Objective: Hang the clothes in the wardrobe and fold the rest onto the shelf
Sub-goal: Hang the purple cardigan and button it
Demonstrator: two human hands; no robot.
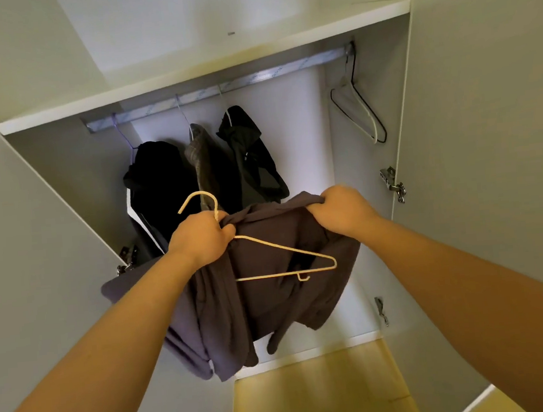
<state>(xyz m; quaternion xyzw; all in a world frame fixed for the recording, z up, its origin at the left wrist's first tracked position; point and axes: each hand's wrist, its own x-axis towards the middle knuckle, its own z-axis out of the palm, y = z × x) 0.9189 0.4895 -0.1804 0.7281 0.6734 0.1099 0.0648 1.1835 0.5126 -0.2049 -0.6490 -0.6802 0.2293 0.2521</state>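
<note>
Dark purplish shirt [272,304] hangs bunched in mid-air in front of the open wardrobe [307,137], held up between both hands, with its folds and a sleeve drooping toward the near wooden floor [313,396]. A cream hanger [283,246] lies against the front of the shirt, tilted, with its hook pointing up and to the left and its right arm and bottom bar exposed over the cloth. The left hand [201,241] is clenched round the neck of the hanger together with a gathered bit of the shirt's collar. The right hand [343,211] grasps a fistful of the shirt's upper edge further to the right, knuckles up. Behind them, a metal rail [252,77] runs across the wardrobe under a white shelf [203,77]. Three garments hang from the left half of the rail: a black one [159,182] furthest left, a grey-brown one [201,156] beside it, and a dark grey one [249,152] to their right. At the far right end of the rail hang bare hangers [357,113], one black and one white, close together. The wardrobe doors stand open to either side, the left door [19,228] and the right door [486,121], with metal hinges [393,183] showing on the right frame.
</note>
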